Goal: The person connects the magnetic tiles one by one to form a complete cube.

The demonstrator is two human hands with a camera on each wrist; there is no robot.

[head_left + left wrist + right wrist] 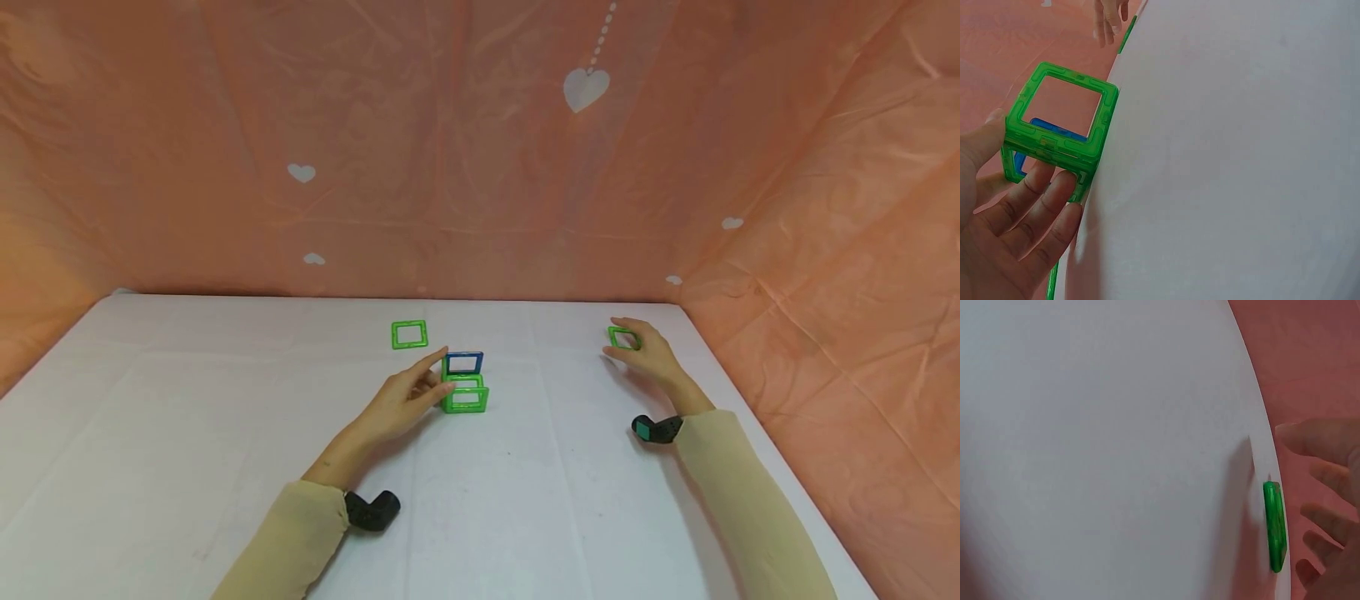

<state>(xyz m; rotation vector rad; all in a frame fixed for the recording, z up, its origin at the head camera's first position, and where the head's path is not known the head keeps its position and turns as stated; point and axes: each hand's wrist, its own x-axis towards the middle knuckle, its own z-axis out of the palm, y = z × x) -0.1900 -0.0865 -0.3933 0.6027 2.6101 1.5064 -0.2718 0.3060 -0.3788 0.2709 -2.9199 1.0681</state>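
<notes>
My left hand (397,407) holds a small structure of square magnetic tiles between thumb and fingers. Its green frames (1050,147) join at right angles, and a blue magnetic tile (465,355) forms part of it. At the far right, my right hand (651,357) is spread around a flat green magnetic tile (611,337). In the right wrist view, thumb and fingers are apart from that tile (1275,526), which lies on the table.
Another green magnetic tile (395,336) lies behind the structure, towards the back of the white table (187,417). Orange sheeting (450,167) with pale hearts rises behind the table and along its sides.
</notes>
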